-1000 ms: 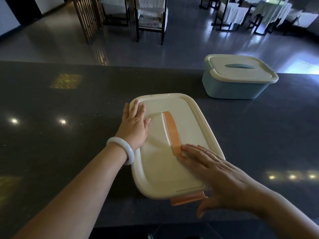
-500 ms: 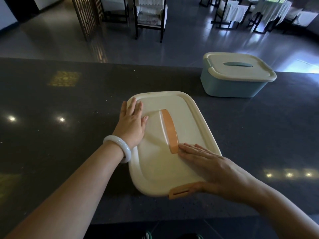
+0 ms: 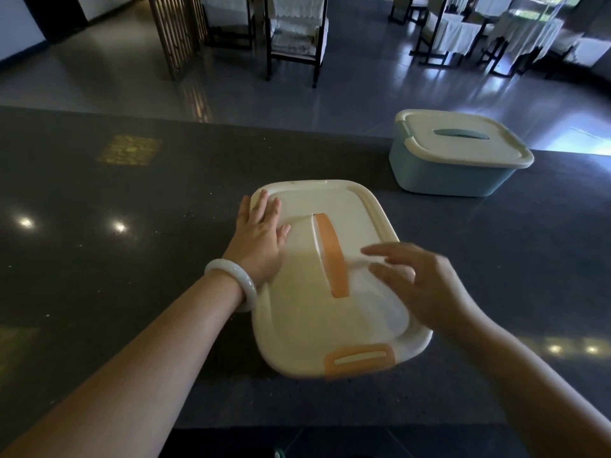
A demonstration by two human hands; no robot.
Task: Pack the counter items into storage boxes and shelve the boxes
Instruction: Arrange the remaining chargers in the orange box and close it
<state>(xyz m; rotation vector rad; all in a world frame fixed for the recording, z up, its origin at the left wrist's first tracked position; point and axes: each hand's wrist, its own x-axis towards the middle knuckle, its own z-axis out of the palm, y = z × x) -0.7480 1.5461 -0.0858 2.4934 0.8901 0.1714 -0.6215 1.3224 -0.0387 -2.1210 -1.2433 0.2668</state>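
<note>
A cream storage box lid (image 3: pixel 307 312) with an orange handle (image 3: pixel 332 256) and an orange front latch (image 3: pixel 358 360) covers a box on the dark counter (image 3: pixel 99 266). My left hand (image 3: pixel 259 241), with a white bangle on the wrist, presses flat on the lid's left side. My right hand (image 3: pixel 420 285) hovers blurred just above the lid's right side, fingers spread and loosely bent, holding nothing. A blue storage box (image 3: pixel 453 175) with a cream lid and a blue handle stands shut at the back right of the counter.
The counter's far edge runs behind both boxes; its near edge lies just below the orange latch. Beyond are a shiny tiled floor, dark chairs (image 3: pixel 297 34) and cloth-covered tables (image 3: pixel 515 31). Ceiling lights reflect on the counter.
My right hand has lifted off the lid's near right corner and moved up toward the handle. The orange latch now shows flat against the lid's front. My left hand stays pressed.
</note>
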